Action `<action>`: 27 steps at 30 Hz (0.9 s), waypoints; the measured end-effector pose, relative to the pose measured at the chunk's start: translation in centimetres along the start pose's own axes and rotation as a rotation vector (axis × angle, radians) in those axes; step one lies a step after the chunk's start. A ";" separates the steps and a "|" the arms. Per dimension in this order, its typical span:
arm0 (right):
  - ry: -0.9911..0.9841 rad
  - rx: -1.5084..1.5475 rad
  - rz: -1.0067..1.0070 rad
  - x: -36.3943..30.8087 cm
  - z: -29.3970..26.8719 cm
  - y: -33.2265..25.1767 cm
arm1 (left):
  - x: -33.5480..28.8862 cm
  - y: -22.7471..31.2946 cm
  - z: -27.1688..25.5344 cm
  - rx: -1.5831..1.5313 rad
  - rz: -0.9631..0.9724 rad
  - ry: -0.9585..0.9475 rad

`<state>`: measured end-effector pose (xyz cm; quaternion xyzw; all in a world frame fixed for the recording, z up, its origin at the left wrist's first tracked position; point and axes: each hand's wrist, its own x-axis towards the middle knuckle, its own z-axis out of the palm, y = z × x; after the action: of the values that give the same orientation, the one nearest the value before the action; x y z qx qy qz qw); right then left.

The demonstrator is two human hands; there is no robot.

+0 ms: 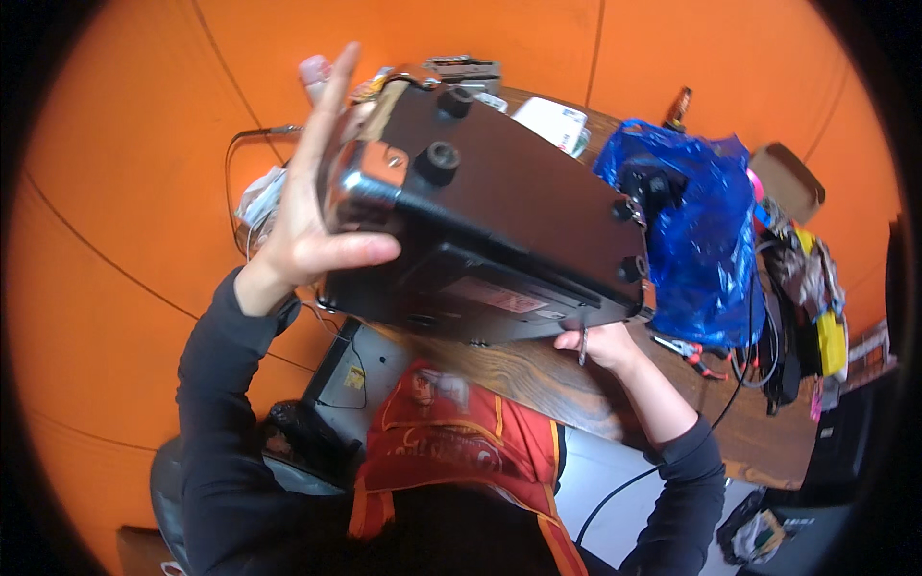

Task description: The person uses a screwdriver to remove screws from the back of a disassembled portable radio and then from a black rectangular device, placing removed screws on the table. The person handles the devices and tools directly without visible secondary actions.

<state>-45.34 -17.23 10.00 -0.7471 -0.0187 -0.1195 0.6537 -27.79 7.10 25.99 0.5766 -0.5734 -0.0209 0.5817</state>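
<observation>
A black box-shaped case [538, 197] with shiny metal corners and round rubber feet is tilted up above the table. Its underside and one long side with a label face me. My left hand [312, 216] grips its left end, thumb across the near edge and fingers stretched along the end. Under the lower right edge, my right hand [605, 346] supports the case; most of its fingers are hidden behind it. A thin metallic piece [583, 348] shows at the right fingertips, too small to name.
A wooden table [538, 379] lies beneath. On its right sit a blue plastic bag [696, 240], red-handled pliers [691, 353], cables and an open cardboard box [789, 182]. A white box [550, 123] is behind the case. Orange walls [480, 34] surround the table.
</observation>
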 end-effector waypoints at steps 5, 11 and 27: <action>0.003 0.088 -0.059 1.7 1.1 1.7 | -0.9 -1.0 -1.0 -0.080 -0.071 0.080; 0.259 0.167 -0.071 1.2 1.5 2.7 | -1.6 -2.4 -1.3 -0.120 0.028 0.104; 0.353 -0.447 -0.106 4.0 -5.0 -14.3 | -8.0 -13.2 11.4 -0.935 -0.250 0.442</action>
<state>-44.87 -20.54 25.24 -0.8382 0.0829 -0.2828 0.4589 -30.02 0.78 8.00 0.3104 -0.2937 -0.2214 0.8766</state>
